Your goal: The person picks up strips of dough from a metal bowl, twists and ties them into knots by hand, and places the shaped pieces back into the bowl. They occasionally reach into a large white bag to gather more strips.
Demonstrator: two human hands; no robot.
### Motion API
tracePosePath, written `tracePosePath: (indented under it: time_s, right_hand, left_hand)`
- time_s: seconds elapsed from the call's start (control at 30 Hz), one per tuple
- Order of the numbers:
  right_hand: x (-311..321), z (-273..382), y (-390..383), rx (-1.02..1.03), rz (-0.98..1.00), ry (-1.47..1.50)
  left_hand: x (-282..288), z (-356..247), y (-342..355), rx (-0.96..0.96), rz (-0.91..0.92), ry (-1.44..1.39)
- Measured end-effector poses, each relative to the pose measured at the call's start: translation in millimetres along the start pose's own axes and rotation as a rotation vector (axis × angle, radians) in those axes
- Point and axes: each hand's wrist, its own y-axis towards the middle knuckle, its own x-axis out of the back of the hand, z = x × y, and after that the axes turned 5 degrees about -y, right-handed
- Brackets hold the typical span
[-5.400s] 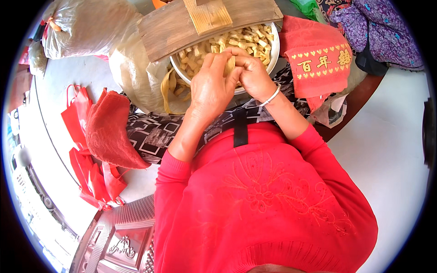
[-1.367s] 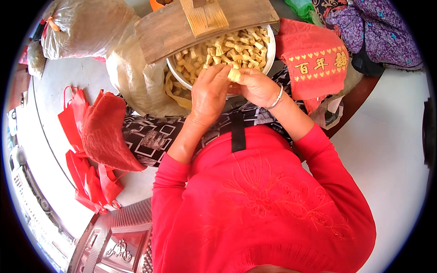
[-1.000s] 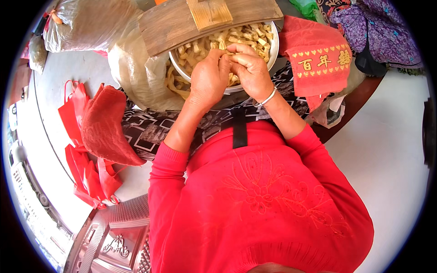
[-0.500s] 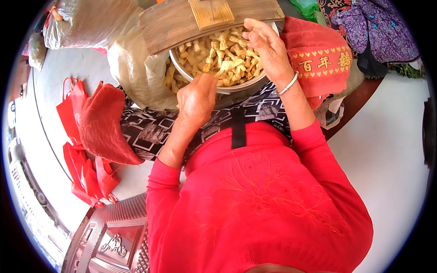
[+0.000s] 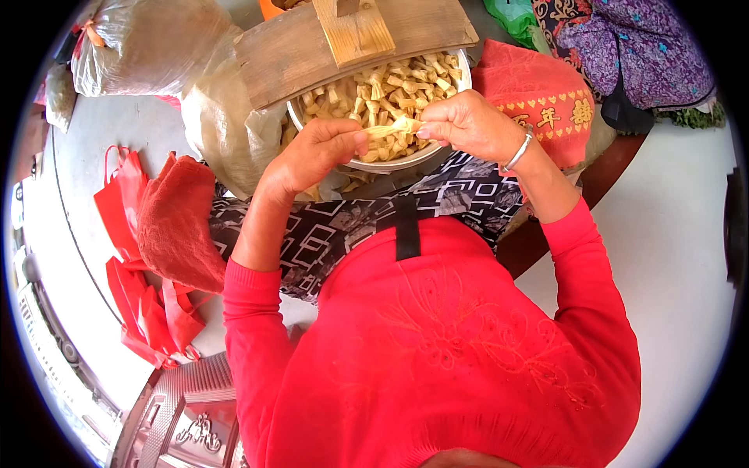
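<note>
Left hand (image 5: 316,152) and right hand (image 5: 470,127): fingertips pinch opposite ends of one yellow strip (image 5: 392,128), spanning between them; bowl (image 5: 466,78) of yellow pieces (image 5: 394,87) below fingers, wooden board (image 5: 289,61) beyond

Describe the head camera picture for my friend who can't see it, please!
A knotted yellow strip is held in the grip of a bare left hand and a bare right hand, over a round basin of similar knotted pieces. A wooden board hides the basin's far side.
</note>
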Motion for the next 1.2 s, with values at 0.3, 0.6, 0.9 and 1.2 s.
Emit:
tracePosePath:
  time_s: [0.3, 0.6, 0.9, 1.2]
  right_hand:
    - [24.4, -22.7, 74.1, -0.125, -0.385, -0.036]
    - [24.2, -44.7, 95.5, -0.063, -0.565, -0.122]
    - [25.1, -45.4, 94.9, -0.076, -0.585, -0.113]
    - [15.5, -66.9, 98.1, -0.076, -0.547, -0.223]
  left_hand:
    - [47.8, -25.0, 64.7, -0.197, -0.398, -0.042]
    - [64.4, -34.5, 89.1, -0.223, -0.404, -0.074]
    - [58.4, -43.9, 89.4, -0.240, -0.398, -0.111]
    - [62.6, -26.1, 113.6, -0.252, -0.791, 0.731]
